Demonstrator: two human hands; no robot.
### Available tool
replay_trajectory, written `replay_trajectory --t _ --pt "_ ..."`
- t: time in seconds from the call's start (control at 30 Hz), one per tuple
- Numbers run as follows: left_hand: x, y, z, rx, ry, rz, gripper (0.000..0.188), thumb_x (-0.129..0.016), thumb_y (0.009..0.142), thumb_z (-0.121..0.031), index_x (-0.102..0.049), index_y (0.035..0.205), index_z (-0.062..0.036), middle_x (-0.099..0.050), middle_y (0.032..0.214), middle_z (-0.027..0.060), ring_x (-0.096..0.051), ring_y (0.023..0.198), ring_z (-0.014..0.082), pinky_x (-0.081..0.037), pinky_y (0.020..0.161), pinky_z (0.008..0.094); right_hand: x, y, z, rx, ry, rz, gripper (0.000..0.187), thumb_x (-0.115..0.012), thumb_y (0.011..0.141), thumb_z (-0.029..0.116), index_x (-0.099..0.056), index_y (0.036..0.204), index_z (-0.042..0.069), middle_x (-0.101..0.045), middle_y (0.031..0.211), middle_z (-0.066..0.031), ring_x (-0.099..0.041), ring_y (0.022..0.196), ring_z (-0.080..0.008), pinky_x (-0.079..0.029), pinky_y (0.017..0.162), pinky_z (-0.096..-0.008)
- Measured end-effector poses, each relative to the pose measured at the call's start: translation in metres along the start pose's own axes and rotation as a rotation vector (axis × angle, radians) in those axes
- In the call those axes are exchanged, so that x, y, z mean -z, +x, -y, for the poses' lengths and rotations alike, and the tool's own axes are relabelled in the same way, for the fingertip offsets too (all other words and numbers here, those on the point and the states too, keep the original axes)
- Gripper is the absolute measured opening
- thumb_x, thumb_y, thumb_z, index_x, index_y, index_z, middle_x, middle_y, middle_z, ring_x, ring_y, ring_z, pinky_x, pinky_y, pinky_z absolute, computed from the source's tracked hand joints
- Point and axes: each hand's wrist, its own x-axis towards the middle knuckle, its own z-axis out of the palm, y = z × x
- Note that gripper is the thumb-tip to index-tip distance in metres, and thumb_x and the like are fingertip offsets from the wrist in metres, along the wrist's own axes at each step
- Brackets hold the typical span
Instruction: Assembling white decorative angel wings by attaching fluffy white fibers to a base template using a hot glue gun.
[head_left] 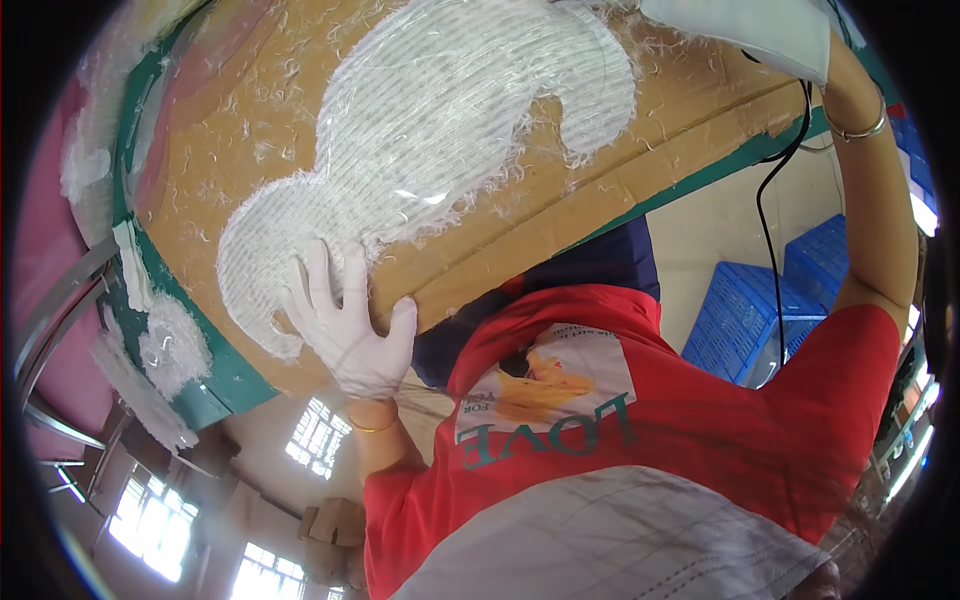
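A large white piece of shaggy, ribbed material (pixel 430 110) with a curved outline lies on a brown cardboard sheet (pixel 500 260). My left hand (pixel 350 325), in a white glove, rests on its near lower end. The fingers are spread, some on the fabric and the thumb over the cardboard. At the upper right my right hand (pixel 745 35), also gloved in white, reaches over the far right part of the sheet. Its fingers are largely cut off by the picture's top edge, so whatever it holds is hidden. A black cord (pixel 768 190) hangs down beside that wrist.
Loose white fibres are scattered over the cardboard, which lies on a green tabletop (pixel 235 385). A white fluffy scrap (pixel 175 345) sits at the table's left edge. Blue plastic crates (pixel 735 315) stand on the floor to the right. Curved metal bars (pixel 65 300) are at the far left.
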Motion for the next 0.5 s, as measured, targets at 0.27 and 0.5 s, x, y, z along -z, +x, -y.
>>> replay_trajectory --t 0.27,0.5 --pt "-0.001 0.001 0.000 -0.007 -0.018 0.007 0.075 -0.078 0.072 -0.032 -0.060 0.142 -0.0126 -0.039 0.160 0.0230 -0.033 0.145 0.0504 -0.020 0.119 0.0651 -0.001 -0.005 -0.002 0.006 -0.014 0.027 0.043 -0.081 0.084 0.026 -0.070 0.108 -0.008 -0.075 0.093 -0.0146 -0.066 0.082 -0.0172 -0.056 0.079 -0.0343" --pt "0.000 0.000 -0.002 -0.007 -0.007 -0.019 0.075 -0.078 0.072 -0.031 -0.060 0.143 -0.0132 -0.041 0.159 0.0220 -0.033 0.146 0.0497 -0.020 0.120 0.0641 -0.005 -0.017 -0.011 0.138 0.110 -0.132 0.045 -0.081 0.083 0.029 -0.069 0.107 -0.008 -0.075 0.092 -0.0166 -0.065 0.080 -0.0174 -0.056 0.078 -0.0346"
